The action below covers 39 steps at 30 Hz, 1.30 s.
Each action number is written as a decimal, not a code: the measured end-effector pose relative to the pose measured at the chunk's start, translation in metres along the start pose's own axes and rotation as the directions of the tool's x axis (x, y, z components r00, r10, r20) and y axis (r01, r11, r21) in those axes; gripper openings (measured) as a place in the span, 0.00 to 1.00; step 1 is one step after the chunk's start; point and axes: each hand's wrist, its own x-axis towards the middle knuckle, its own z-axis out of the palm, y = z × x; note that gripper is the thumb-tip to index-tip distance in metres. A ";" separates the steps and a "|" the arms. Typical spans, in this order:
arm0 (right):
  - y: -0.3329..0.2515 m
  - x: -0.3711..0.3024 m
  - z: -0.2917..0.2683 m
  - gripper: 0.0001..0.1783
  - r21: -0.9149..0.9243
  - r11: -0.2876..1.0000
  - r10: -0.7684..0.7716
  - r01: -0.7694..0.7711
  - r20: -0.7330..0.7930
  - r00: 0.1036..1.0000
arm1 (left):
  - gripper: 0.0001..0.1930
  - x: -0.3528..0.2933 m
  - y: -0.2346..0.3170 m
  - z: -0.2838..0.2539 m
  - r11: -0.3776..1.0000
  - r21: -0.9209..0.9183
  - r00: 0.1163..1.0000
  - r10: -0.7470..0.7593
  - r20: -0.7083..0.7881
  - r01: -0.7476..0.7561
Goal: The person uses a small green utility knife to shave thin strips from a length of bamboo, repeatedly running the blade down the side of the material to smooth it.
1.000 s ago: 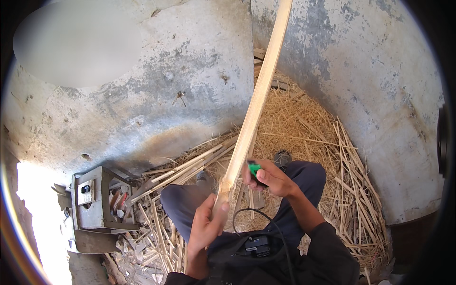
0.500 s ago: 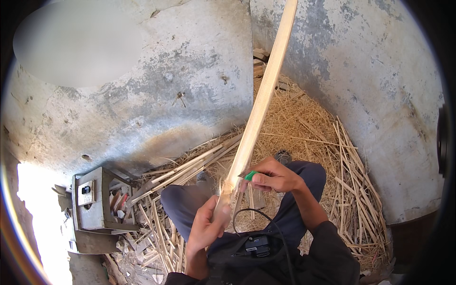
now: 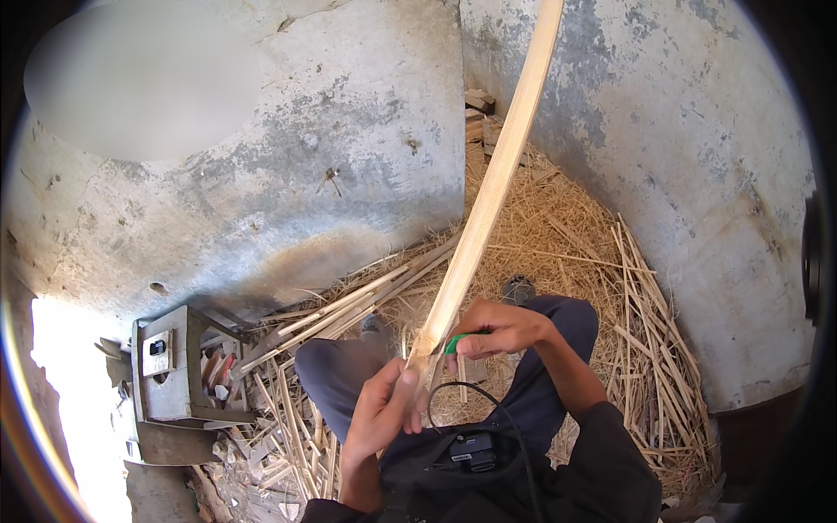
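A long, pale split-bamboo strip (image 3: 493,187) slants from my lap up past the top edge of the view, with a darker joint near its lower end. My left hand (image 3: 382,403) is closed round that lower end, thumb along the top. Just right of the joint, my right hand (image 3: 501,331) grips a knife (image 3: 454,343) by its green handle, close against the strip's right edge. The blade is mostly hidden at the strip. Below my hands, a black cable (image 3: 495,399) loops from a small black device (image 3: 472,453) at my waist.
Thin shavings (image 3: 558,218) cover the floor ahead of my bent legs. Narrow strips lie in a pile (image 3: 649,375) on the right and another bundle (image 3: 370,301) on the left. A worn wooden stool (image 3: 170,383) lies at left. Peeling walls (image 3: 375,166) meet at a corner ahead.
My right hand and the knife have moved slightly down and left along the strip, toward my left hand. The strip's far end has swung a little right.
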 end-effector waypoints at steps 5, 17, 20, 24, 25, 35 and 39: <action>0.016 0.009 0.011 0.25 -0.143 0.976 -0.175 0.165 -0.062 0.983 | 0.16 0.003 -0.001 0.002 0.999 0.041 0.999 0.033 -0.032 -0.031; -0.003 0.024 0.044 0.27 -0.323 0.946 -0.153 -0.015 -0.486 0.861 | 0.17 0.009 0.000 0.005 0.979 0.175 0.976 0.137 -0.171 -0.106; 0.002 0.025 0.045 0.24 -0.303 0.953 -0.174 0.020 -0.491 0.854 | 0.17 0.009 -0.003 0.004 0.980 0.166 0.974 0.142 -0.176 -0.113; 0.014 0.025 0.043 0.21 -0.279 0.958 -0.192 0.066 -0.452 0.871 | 0.17 0.010 -0.003 0.004 0.981 0.148 0.974 0.153 -0.168 -0.129; 0.015 0.024 0.042 0.21 -0.279 0.958 -0.192 0.066 -0.452 0.871 | 0.17 0.010 -0.003 0.004 0.981 0.148 0.974 0.153 -0.167 -0.129; 0.014 0.021 0.041 0.19 -0.248 0.956 -0.249 0.159 -0.393 0.885 | 0.18 0.010 -0.003 0.005 0.986 0.124 0.977 0.133 -0.167 -0.113; 0.015 0.021 0.047 0.22 -0.247 0.944 -0.305 0.219 -0.397 0.866 | 0.18 0.011 -0.002 0.004 0.986 0.112 0.972 0.141 -0.189 -0.121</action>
